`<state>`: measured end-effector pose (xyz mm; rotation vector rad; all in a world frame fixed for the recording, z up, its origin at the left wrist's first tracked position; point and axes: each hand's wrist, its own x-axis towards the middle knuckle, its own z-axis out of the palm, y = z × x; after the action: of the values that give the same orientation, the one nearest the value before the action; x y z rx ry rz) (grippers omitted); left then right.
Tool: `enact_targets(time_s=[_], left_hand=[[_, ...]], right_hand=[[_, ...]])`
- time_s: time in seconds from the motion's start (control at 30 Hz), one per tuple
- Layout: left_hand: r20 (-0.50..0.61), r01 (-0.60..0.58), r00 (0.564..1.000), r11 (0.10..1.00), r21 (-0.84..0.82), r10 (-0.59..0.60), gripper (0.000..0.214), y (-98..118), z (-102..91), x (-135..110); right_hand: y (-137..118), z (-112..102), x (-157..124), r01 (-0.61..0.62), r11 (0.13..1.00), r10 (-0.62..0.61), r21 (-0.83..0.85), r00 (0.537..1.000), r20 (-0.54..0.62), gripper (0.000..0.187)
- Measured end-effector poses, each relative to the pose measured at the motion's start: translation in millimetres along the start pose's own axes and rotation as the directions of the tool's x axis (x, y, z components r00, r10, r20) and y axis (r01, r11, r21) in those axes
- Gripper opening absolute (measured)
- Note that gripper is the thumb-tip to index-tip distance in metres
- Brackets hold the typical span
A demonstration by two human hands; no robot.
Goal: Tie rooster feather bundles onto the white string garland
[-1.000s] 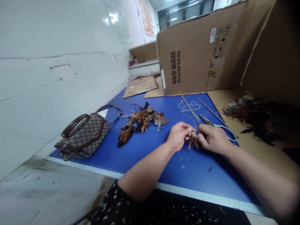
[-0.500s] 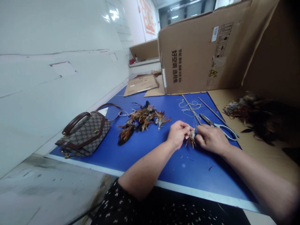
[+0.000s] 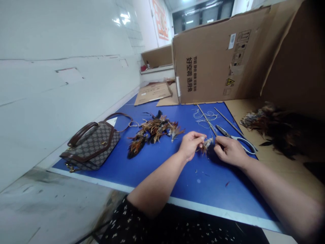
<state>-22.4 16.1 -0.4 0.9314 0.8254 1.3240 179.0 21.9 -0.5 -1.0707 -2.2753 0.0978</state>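
Note:
Between the fingertips of my left hand (image 3: pixel 190 145) is a small bunch of brown and pale feathers (image 3: pixel 208 145), its tips fanning toward the right. My right hand (image 3: pixel 230 150) is closed just to the right of the bunch, a small gap apart. What its fingers hold, perhaps thread, is too small to make out. A thin stick (image 3: pixel 206 117) runs down toward the right knuckles, with loose pale thread (image 3: pixel 200 118) around it. Partly behind the right hand lie scissors (image 3: pixel 243 140) with grey handles, alongside a second stick (image 3: pixel 227 120).
Loose brown and black feathers (image 3: pixel 156 128) lie left on the blue table (image 3: pixel 152 169). A patterned handbag (image 3: pixel 93 147) sits at the far left. More feathers (image 3: pixel 269 125) rest on cardboard at right. A large cardboard box (image 3: pixel 210 64) stands behind; flat cardboard (image 3: pixel 152 93) lies beside it.
My right hand has drawn slightly right, away from the feather bunch, opening a small gap. The bunch has tilted and shows more in my left fingers.

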Motion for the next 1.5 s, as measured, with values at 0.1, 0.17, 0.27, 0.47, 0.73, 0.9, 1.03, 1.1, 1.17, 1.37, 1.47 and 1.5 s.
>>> enact_targets(time_s=[0.1, 0.17, 0.27, 0.47, 0.73, 0.9, 1.03, 1.1, 1.17, 1.37, 1.47, 1.5], left_hand=[[-0.052, 0.013, 0.999, 1.0, -0.027, -0.014, 0.036, -4, -1.7, 4], [-0.082, 0.022, 0.996, 0.999, -0.048, -0.026, 0.036, -5, -0.5, 4], [-0.06, 0.06, 0.996, 0.995, -0.086, -0.065, 0.035, -3, 3.2, 1], [-0.005, 0.124, 0.992, 0.983, -0.137, -0.126, 0.034, -1, 5.7, -2], [-0.02, 0.128, 0.991, 0.983, -0.134, -0.132, 0.034, -1, 5.3, -2], [0.059, 0.156, 0.987, 0.985, -0.075, -0.151, 0.043, 1, 3.7, -4], [0.073, 0.115, 0.991, 0.992, -0.044, -0.111, 0.044, 3, 0.6, -3], [0.069, 0.089, 0.994, 0.995, -0.039, -0.086, 0.044, 3, -0.6, -2], [0.07, 0.075, 0.995, 0.997, -0.035, -0.073, 0.044, 3, -1.3, -2], [0.108, 0.044, 0.993, 0.999, -0.031, -0.04, 0.044, 5, -0.6, -5], [0.14, 0.044, 0.989, 0.999, -0.029, -0.04, 0.043, 6, 0.5, -6], [0.147, 0.046, 0.988, 0.999, -0.024, -0.042, 0.043, 7, 0.7, -7]], right_hand=[[3, -1, 1, -0.031, 0.998, 0.03, 0.052, 0.999, 0.016, 0.016], [3, -2, 1, -0.037, 0.997, 0.035, 0.072, 0.999, 0.035, 0.014], [3, -3, 2, -0.055, 0.994, 0.05, 0.098, 0.997, 0.054, 0.012], [4, -2, 2, -0.04, 0.986, 0.023, 0.161, 0.994, 0.11, 0.012], [1, -1, 2, -0.001, 0.978, -0.028, 0.207, 0.99, 0.138, 0.015], [4, -1, 1, -0.009, 0.975, -0.018, 0.221, 0.993, 0.118, 0.012], [6, -1, 1, -0.026, 0.967, 0.007, 0.253, 0.997, 0.075, 0.011], [7, -1, 2, -0.045, 0.959, 0.028, 0.28, 0.998, 0.064, 0.011], [7, -1, 2, -0.07, 0.949, 0.05, 0.307, 0.996, 0.074, 0.012], [10, 1, 3, -0.117, 0.93, 0.068, 0.348, 0.986, 0.149, 0.014], [11, 1, 2, -0.117, 0.929, 0.063, 0.35, 0.985, 0.162, 0.018], [11, 0, 3, -0.119, 0.929, 0.062, 0.351, 0.984, 0.169, 0.019]])
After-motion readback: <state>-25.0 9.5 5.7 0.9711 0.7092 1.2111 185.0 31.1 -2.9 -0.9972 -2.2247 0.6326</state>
